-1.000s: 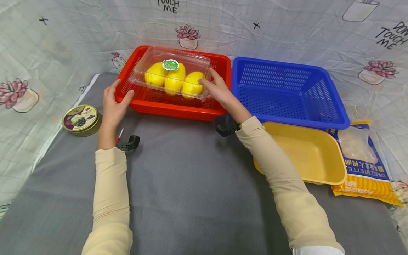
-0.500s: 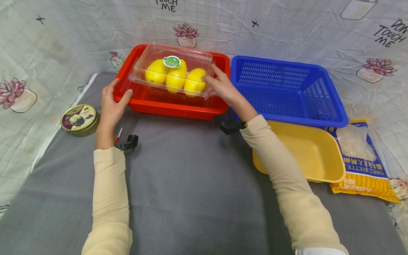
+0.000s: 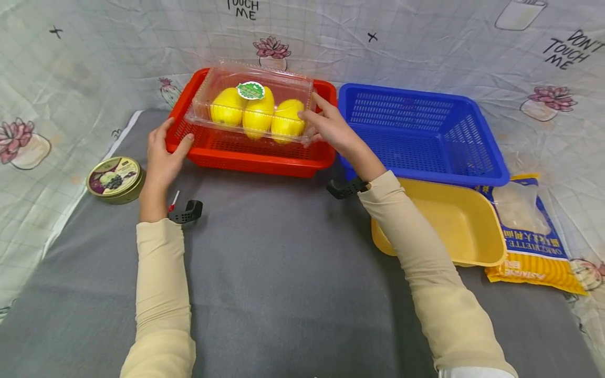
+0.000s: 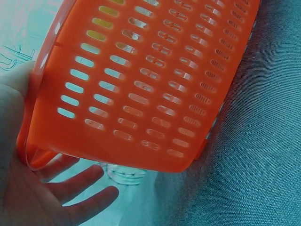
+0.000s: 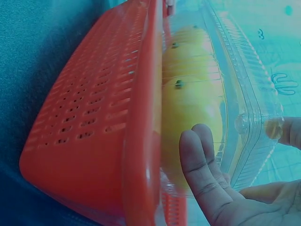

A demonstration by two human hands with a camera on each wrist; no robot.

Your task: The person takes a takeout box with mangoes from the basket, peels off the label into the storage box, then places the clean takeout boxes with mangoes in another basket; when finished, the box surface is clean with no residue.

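Note:
My right hand [image 3: 326, 123] grips the right end of a clear plastic clamshell box [image 3: 293, 86], with a thumb and fingers on opposite sides in the right wrist view. Inside sit 3 yellow, mango-like fruits [image 3: 257, 115] under a green and white round label [image 3: 251, 90]. The box is tilted over the red perforated basket [image 3: 255, 164], its far edge overlapping the wall cloth in the head view. At the basket's left front corner, my left hand [image 3: 163, 157] holds the rim [image 4: 42, 52], with several fingers spread below it in the left wrist view.
A blue basket [image 3: 425, 176] stands right of the red one, with a yellow tub [image 3: 449, 226] in front of it. An orecchiette bag [image 3: 534, 241] lies at the far right. Left of my left hand is a round tin [image 3: 115, 179]. Patterned cloth [image 3: 331, 31] hangs behind.
The clear box has risen slightly and shifted back relative to the red basket, my right hand moving with it. My left hand stays at the basket's corner.

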